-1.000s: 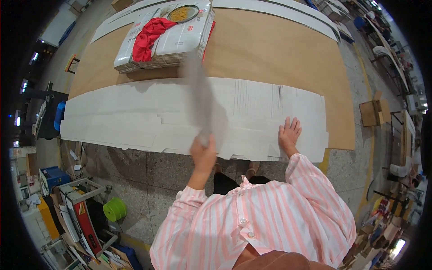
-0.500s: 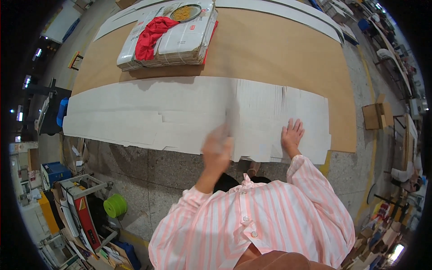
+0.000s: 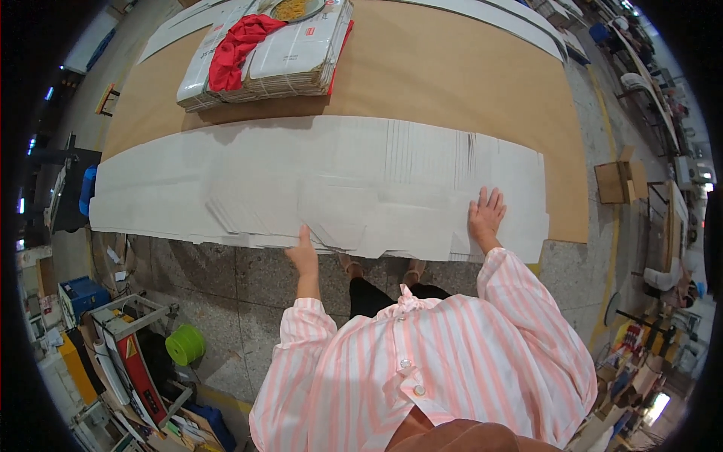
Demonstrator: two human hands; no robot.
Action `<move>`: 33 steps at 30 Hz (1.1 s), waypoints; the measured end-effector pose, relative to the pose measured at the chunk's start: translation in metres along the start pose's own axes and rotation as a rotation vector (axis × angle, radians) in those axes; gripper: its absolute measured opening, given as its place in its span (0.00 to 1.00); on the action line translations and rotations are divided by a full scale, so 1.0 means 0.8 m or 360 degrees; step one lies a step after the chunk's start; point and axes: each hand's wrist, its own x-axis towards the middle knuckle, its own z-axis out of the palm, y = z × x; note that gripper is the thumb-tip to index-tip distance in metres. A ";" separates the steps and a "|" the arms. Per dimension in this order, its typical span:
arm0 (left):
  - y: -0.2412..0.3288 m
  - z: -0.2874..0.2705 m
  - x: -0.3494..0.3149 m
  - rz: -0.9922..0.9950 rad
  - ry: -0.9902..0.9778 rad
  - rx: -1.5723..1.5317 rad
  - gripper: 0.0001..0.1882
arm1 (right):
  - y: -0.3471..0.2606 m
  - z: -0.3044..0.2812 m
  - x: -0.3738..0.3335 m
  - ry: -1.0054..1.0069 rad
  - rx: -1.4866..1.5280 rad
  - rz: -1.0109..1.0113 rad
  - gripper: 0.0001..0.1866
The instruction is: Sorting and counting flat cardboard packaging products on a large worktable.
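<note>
Overlapping white cardboard sheets [image 3: 151, 188] lie in a long row along the table's near edge. My left hand [image 3: 303, 260] is at the front edge of a white cardboard flap [image 3: 339, 207], left of the middle. Its thumb points forward over the edge, and the other fingers are mostly hidden. The flap lies flat over the fanned sheets beneath. On the right end of the row my right hand [image 3: 488, 215] rests palm down, fingers stretched and apart, pressing on the white surface.
Brown board [image 3: 452, 75] covers the table behind the row. On it stands a tied stack of flattened cartons [image 3: 294, 68], topped by a red cloth [image 3: 233, 56] and a round dish [image 3: 297, 7]. A green spool [image 3: 185, 344] and a cart [image 3: 139, 369] stand lower left.
A blurred flap that stood edge-on near the middle now lies flat to the left. My left hand has moved left and nearer to me; my right hand stays on the cardboard.
</note>
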 end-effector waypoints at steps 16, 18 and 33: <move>0.008 -0.024 0.013 -0.0177 0.0106 -0.0340 0.22 | 0.002 0.001 0.007 -0.0123 -0.0022 -0.0004 0.30; 0.015 -0.048 0.037 -0.0542 -0.0073 -0.1502 0.23 | 0.005 0.007 0.009 -0.0144 -0.0067 -0.0004 0.31; 0.046 -0.112 0.157 0.0403 0.0158 0.1008 0.20 | 0.002 0.004 0.011 -0.0125 -0.0035 0.0037 0.31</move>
